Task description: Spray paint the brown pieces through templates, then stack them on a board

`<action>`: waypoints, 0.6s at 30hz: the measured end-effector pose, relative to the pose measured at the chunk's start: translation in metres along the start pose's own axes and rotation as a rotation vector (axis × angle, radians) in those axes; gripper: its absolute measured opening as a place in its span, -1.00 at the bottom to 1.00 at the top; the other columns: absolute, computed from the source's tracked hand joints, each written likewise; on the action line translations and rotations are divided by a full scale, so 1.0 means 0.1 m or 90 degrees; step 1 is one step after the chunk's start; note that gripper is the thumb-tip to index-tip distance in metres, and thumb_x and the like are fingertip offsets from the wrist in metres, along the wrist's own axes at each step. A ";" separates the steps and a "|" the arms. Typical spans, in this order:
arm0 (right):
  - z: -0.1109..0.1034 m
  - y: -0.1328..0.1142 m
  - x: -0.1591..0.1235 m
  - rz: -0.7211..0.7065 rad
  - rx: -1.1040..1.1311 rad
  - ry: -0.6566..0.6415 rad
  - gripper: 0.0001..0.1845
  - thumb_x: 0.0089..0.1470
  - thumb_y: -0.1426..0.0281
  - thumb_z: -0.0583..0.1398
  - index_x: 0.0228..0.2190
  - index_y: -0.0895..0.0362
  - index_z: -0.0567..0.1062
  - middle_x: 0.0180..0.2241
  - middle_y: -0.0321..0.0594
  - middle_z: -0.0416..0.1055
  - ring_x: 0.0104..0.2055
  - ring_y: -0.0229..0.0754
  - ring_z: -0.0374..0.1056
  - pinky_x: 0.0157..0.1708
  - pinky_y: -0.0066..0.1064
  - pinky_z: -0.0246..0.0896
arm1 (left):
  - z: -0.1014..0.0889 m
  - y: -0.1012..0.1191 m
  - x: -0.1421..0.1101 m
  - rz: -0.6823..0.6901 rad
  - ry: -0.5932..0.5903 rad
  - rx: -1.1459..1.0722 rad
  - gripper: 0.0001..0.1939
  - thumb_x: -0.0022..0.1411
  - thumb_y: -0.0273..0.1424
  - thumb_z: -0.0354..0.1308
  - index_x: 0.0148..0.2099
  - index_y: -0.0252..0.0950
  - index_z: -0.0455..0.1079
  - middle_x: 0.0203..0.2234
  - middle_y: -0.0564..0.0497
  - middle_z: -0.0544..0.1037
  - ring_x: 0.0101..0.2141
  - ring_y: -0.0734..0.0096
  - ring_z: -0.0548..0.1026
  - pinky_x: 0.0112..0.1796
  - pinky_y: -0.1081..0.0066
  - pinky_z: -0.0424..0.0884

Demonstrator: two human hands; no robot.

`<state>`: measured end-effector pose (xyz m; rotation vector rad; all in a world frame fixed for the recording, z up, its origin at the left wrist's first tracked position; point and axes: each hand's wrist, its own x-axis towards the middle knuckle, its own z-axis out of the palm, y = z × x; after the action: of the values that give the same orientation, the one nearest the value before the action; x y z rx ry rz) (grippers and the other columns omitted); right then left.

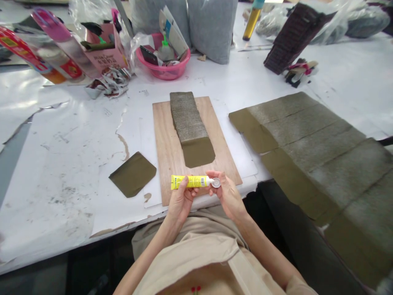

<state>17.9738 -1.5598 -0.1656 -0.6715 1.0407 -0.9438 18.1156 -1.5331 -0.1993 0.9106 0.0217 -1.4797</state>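
A yellow squeeze tube [189, 181] lies sideways across my two hands, above the near edge of a wooden board [164, 164]. My left hand [181, 200] is closed round its flat end, thumb on top. At the nozzle end, my right hand [227, 192] closes its fingers about the round whitish cap [215, 182]. Whether the cap is still joined to the tube is unclear. Just beyond the hands, a stack of olive fabric pieces [198, 151] rests on the board, its far part greyish and layered.
A single olive piece [133, 174] lies left of the board. Large overlapping olive panels [307, 127] spread at the right, over the table edge. Behind stand a pink basin [166, 73], a pink box [106, 59], bottles and a dark leaning stack [291, 39].
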 end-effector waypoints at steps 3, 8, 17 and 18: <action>0.00 -0.02 0.00 -0.005 -0.004 0.005 -0.41 0.15 -0.07 0.13 -0.15 0.20 0.52 -0.39 -0.19 0.42 -0.43 -0.28 0.30 -0.46 -0.44 0.26 | 0.00 0.00 0.00 -0.018 0.006 -0.024 -0.71 0.06 -0.35 0.40 -0.23 -0.40 0.44 -0.42 0.00 0.58 -0.57 0.56 0.48 -0.60 0.62 0.37; -0.02 -0.03 -0.01 -0.007 -0.010 0.002 -0.44 0.18 -0.06 0.11 -0.14 0.17 0.51 -0.38 -0.20 0.43 -0.42 -0.27 0.31 -0.42 -0.42 0.27 | 0.06 0.01 -0.02 -0.055 0.021 -0.063 -0.79 0.16 -0.38 0.32 -0.24 -0.41 0.41 -0.44 -0.02 0.57 -0.58 0.58 0.46 -0.59 0.65 0.43; -0.05 -0.04 0.00 -0.119 -0.176 0.000 -0.58 -0.05 0.22 0.38 -0.12 0.03 0.50 -0.28 -0.32 0.39 -0.40 -0.33 0.24 -0.41 -0.48 0.22 | 0.19 0.07 -0.11 -0.261 0.027 -0.259 -0.75 0.44 -0.37 -0.07 -0.14 -0.45 0.35 -0.43 -0.09 0.52 -0.53 0.61 0.47 -0.52 0.72 0.46; -0.05 -0.06 0.00 -0.140 -0.210 -0.002 -0.59 -0.05 0.23 0.39 -0.12 0.02 0.51 -0.29 -0.32 0.38 -0.38 -0.31 0.25 -0.39 -0.47 0.23 | 0.21 0.07 -0.12 -0.283 0.020 -0.282 -0.71 0.45 -0.35 -0.09 -0.13 -0.47 0.36 -0.43 -0.10 0.52 -0.53 0.61 0.47 -0.50 0.72 0.47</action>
<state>17.9676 -1.5626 -0.1627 -1.0776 1.1480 -0.9666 18.1095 -1.5353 -0.1749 0.5839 0.5856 -1.7716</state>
